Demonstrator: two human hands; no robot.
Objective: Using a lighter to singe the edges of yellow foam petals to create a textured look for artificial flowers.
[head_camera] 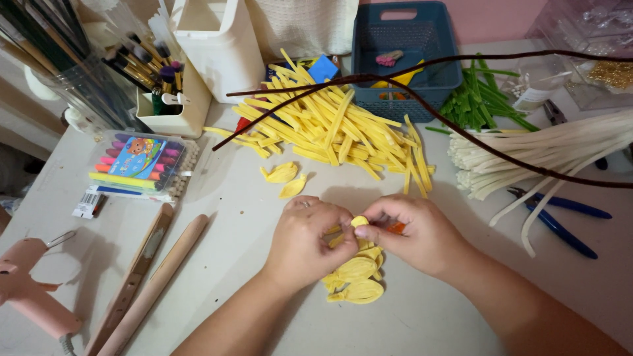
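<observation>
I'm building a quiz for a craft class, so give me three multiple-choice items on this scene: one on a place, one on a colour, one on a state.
1. Where does the pink glue gun lie?
A. by the table's left edge
B. inside the blue basket
C. on the yellow heap

2. What colour are the loose petal shapes beyond the hands?
A. green
B. yellow
C. white

3. How do the left hand and right hand stand?
A. both flat on the table
B. fingers together on a small yellow piece
C. one lifts the pliers

Answers:
1 A, it lies at the lower left.
2 B, they match the yellow strip heap.
3 B, both pinch it.
</observation>
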